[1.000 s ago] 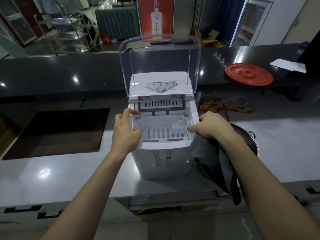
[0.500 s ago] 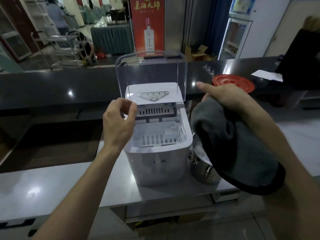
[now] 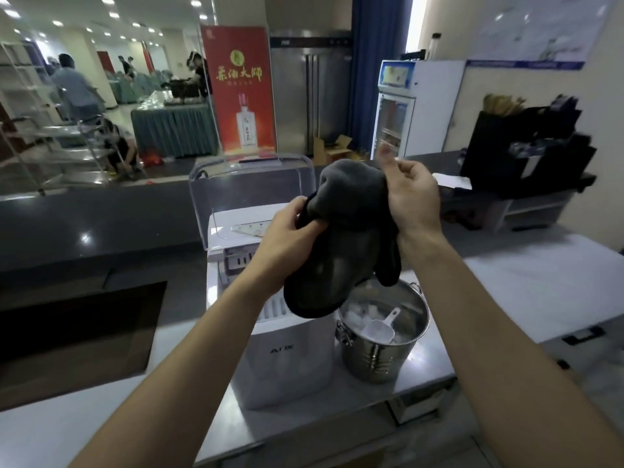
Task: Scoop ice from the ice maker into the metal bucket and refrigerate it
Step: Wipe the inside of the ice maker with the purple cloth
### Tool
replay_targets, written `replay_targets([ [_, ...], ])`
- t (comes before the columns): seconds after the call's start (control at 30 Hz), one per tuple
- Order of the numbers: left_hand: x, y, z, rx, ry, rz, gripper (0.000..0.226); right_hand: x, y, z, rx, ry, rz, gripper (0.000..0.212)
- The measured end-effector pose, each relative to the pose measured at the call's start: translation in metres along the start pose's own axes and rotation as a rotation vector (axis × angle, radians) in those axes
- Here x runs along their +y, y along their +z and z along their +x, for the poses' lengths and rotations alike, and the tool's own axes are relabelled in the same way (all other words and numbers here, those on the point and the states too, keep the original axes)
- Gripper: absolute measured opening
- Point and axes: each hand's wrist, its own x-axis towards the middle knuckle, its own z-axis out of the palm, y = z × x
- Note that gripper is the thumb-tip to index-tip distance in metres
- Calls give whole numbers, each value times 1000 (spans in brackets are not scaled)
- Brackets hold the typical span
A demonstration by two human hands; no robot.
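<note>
Left hand (image 3: 290, 231) grips the grey cloth (image 3: 347, 238) by its edge, right hand (image 3: 412, 201) pinches its top; I'd keep the hanging end off the ice (image 3: 361, 314) in the metal bucket (image 3: 381, 356) just below.

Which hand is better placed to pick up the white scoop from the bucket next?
Probably the right hand. The metal bucket with the scoop stands right of the ice maker, on that hand's side; the left hand is over the ice maker. Both hold the dark cloth now.
</note>
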Motion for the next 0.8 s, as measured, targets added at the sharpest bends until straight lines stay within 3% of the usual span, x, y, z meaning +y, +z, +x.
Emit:
replay_targets([
  [0.17, 7, 11, 20, 43, 52, 49, 12, 8, -49, 8, -452, 326, 0, 49],
  [0.27, 9, 12, 35, 0, 42, 14, 17, 10, -82, 29, -505, 319, -50, 47],
  [0.4, 16, 13, 58, 29, 18, -37, 17, -3, -112, 69, -380, 163, 16, 71],
  [0.5, 27, 22, 73, 31, 27, -39, 32, -2, -134, 103, -287, -4, 115, 60],
  [0.57, 34, 26, 82, -75, 14, -32, 50, 2, -148, 121, -285, -91, 1, 51],
  [0.63, 37, 31, 86, -228, -20, 28, 52, 2, -161, 139, -287, -185, -76, 48],
  [0.7, 35, 44, 87, -218, -35, 31, 49, 3, -172, 155, -146, -277, 102, 48],
  [0.77, 35, 61, 88, -144, -64, -105, 43, 11, -172, 162, 67, -135, 284, 56],
  [0.8, 35, 72, 88, -120, -82, -174, 40, 23, -171, 159, 31, 66, 293, 68],
])
